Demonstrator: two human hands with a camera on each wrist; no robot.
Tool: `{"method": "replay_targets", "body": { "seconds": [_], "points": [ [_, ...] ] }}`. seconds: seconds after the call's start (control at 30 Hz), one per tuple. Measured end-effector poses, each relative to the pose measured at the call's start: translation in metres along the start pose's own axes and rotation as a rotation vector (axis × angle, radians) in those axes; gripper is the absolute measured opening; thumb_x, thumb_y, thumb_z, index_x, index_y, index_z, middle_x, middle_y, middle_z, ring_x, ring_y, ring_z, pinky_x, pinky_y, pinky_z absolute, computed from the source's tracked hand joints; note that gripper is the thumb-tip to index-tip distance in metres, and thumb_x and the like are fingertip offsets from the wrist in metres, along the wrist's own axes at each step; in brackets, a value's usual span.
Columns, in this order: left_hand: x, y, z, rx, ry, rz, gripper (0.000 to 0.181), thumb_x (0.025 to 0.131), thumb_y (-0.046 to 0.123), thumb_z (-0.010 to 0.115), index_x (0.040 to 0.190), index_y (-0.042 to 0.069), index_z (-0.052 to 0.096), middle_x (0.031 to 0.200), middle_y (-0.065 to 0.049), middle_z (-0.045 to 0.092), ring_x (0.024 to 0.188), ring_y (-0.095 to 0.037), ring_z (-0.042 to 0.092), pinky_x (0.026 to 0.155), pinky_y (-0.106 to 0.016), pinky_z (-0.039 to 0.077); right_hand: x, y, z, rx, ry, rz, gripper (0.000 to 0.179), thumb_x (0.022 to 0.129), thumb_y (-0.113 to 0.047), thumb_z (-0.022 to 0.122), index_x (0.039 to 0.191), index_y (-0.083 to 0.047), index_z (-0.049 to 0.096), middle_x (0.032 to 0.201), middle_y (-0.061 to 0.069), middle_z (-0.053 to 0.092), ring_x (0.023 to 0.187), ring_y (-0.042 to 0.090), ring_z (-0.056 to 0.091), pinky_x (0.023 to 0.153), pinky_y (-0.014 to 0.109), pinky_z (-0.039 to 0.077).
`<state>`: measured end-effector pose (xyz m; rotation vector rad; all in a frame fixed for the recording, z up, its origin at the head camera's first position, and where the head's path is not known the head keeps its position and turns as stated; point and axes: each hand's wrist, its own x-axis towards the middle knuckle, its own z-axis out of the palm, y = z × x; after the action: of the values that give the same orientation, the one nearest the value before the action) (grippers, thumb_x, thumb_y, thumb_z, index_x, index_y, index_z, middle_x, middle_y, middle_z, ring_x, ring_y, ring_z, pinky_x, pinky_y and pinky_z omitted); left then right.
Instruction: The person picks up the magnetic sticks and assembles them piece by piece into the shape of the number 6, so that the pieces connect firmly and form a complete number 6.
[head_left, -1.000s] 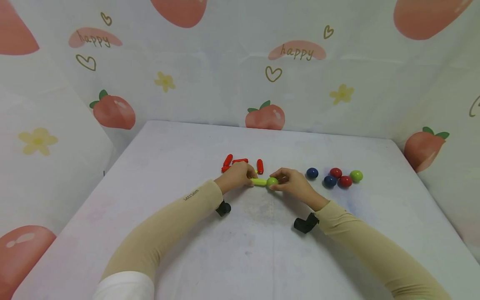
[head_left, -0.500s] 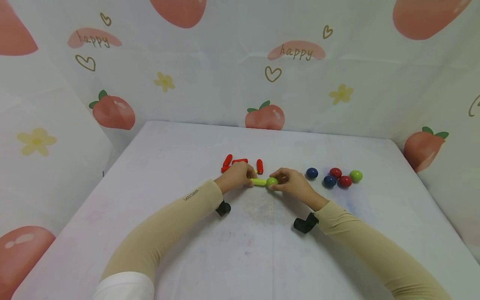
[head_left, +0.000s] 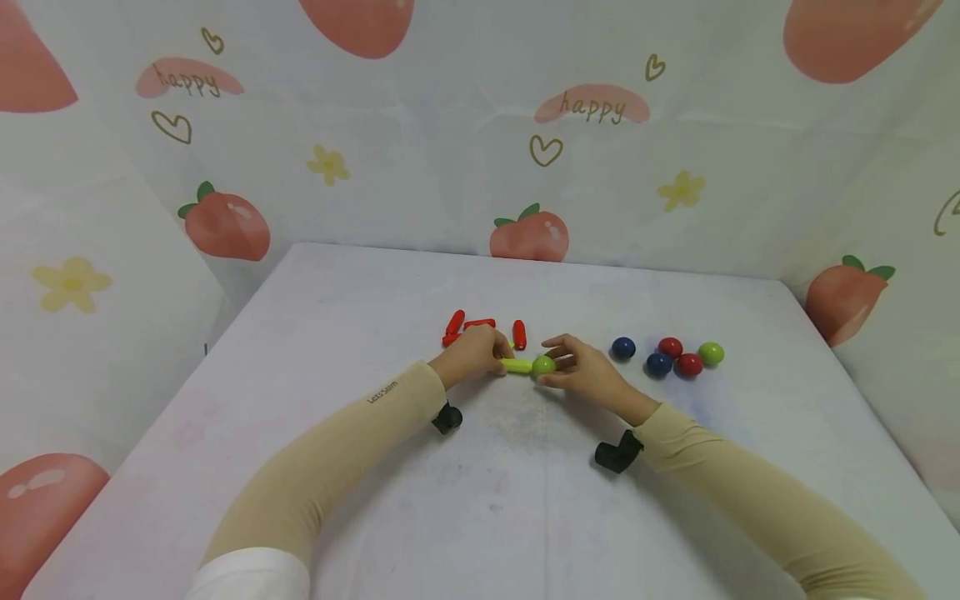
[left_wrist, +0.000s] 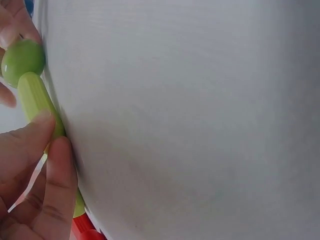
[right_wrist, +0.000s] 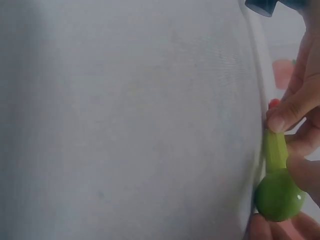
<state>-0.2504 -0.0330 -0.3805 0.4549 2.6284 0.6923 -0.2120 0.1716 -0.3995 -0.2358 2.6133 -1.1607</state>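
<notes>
My left hand (head_left: pixel 474 357) pinches a short lime-yellow ribbed stick (head_left: pixel 517 366) between thumb and fingertips, close over the table. At the stick's right end sits a shiny green ball (head_left: pixel 543 367); the left wrist view shows a small dark stem-like tip on the ball (left_wrist: pixel 24 62), and the stick (left_wrist: pixel 35 97) meeting it end on. My right hand (head_left: pixel 596 375) stands around the ball with fingers spread and relaxed, thumb below and index finger raised off it. In the right wrist view the ball (right_wrist: pixel 279 196) lies between its thumb and fingers.
Several red sticks (head_left: pixel 520 334) lie behind my left hand, partly hidden by it. To the right are two blue balls (head_left: pixel 623 348), two red balls (head_left: pixel 689 364) and another green ball (head_left: pixel 711 353). A white cloth covers the table (head_left: pixel 480 500); a printed curtain (head_left: pixel 420 133) hangs behind.
My right hand has loosened its pinch on the green ball, its index finger lifting and its wrist shifting slightly right. The left hand and stick have stayed in place.
</notes>
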Motion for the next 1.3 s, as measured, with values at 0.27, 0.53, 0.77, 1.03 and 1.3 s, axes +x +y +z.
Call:
{"method": "replay_targets", "body": {
  "seconds": [0.27, 0.53, 0.77, 1.03, 1.3],
  "points": [
    [-0.001, 0.002, 0.000, -0.009, 0.006, 0.006, 0.018, 0.078, 0.012, 0.074, 0.096, 0.014, 0.073, 0.085, 0.000, 0.065, 0.081, -0.012, 0.052, 0.070, -0.020, 0.044, -0.008, -0.002, -0.019, 0.028, -0.023, -0.038, 0.070, 0.080, -0.030, 0.073, 0.137, -0.011, 0.037, 0.133, 0.016, 0.052, 0.120, 0.033, 0.054, 0.095, 0.045, 0.048],
    [-0.001, 0.002, 0.001, -0.006, 0.007, 0.000, 0.019, 0.079, 0.011, 0.074, 0.097, 0.013, 0.072, 0.087, 0.000, 0.064, 0.081, -0.012, 0.052, 0.070, -0.019, 0.045, -0.011, 0.007, -0.053, -0.007, -0.016, -0.100, 0.071, 0.084, -0.024, 0.070, 0.141, -0.007, 0.032, 0.137, 0.019, 0.046, 0.124, 0.036, 0.049, 0.099, 0.047, 0.045],
    [-0.003, 0.002, 0.001, -0.010, 0.012, -0.002, 0.018, 0.079, 0.011, 0.074, 0.096, 0.013, 0.072, 0.086, 0.000, 0.064, 0.081, -0.012, 0.052, 0.070, -0.020, 0.044, -0.016, 0.013, -0.086, -0.028, 0.022, -0.133, 0.067, 0.086, -0.032, 0.066, 0.140, -0.008, 0.034, 0.139, 0.020, 0.044, 0.129, 0.038, 0.044, 0.103, 0.052, 0.040],
    [-0.004, 0.002, 0.001, -0.019, 0.012, 0.002, 0.018, 0.079, 0.011, 0.074, 0.096, 0.012, 0.072, 0.085, 0.000, 0.064, 0.080, -0.012, 0.052, 0.069, -0.019, 0.044, -0.014, 0.031, -0.102, -0.072, 0.034, -0.105, 0.056, 0.089, -0.027, 0.063, 0.136, -0.006, 0.041, 0.138, 0.022, 0.045, 0.127, 0.039, 0.045, 0.099, 0.054, 0.042],
    [-0.004, 0.002, 0.001, -0.014, 0.012, 0.009, 0.018, 0.078, 0.010, 0.074, 0.096, 0.012, 0.072, 0.085, 0.000, 0.065, 0.080, -0.011, 0.052, 0.070, -0.019, 0.045, -0.009, 0.041, -0.108, -0.105, -0.067, -0.058, 0.054, 0.087, -0.023, 0.065, 0.133, -0.002, 0.044, 0.137, 0.023, 0.047, 0.125, 0.040, 0.047, 0.102, 0.051, 0.040]
  ]
}}
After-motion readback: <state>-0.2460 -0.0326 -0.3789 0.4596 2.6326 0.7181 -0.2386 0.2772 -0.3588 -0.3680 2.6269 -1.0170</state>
